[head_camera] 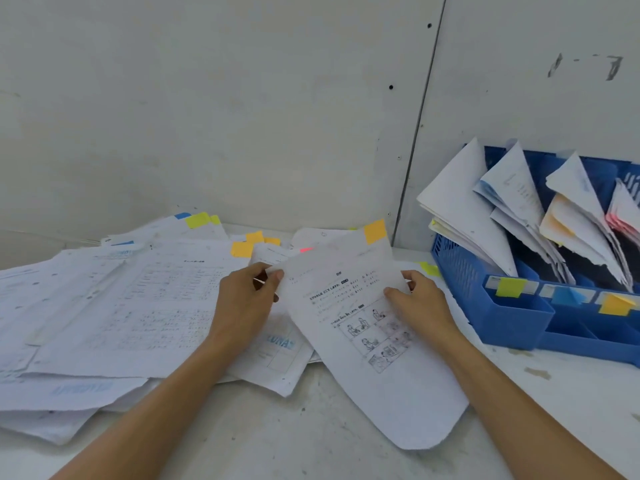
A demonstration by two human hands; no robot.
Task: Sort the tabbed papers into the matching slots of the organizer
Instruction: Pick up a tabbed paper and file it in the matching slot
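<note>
Tabbed paper (367,358) nr organizer (512,327) L edge

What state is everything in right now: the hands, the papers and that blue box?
Orange-tabbed sheet: held between both hands.
Left hand: pinches its left edge.
Right hand: grips its right edge.
Paper pile: spread loose, unsorted.
Blue organizer: slots hold leaning papers.

Even soft light, slight blur, wide-angle edge warp
</note>
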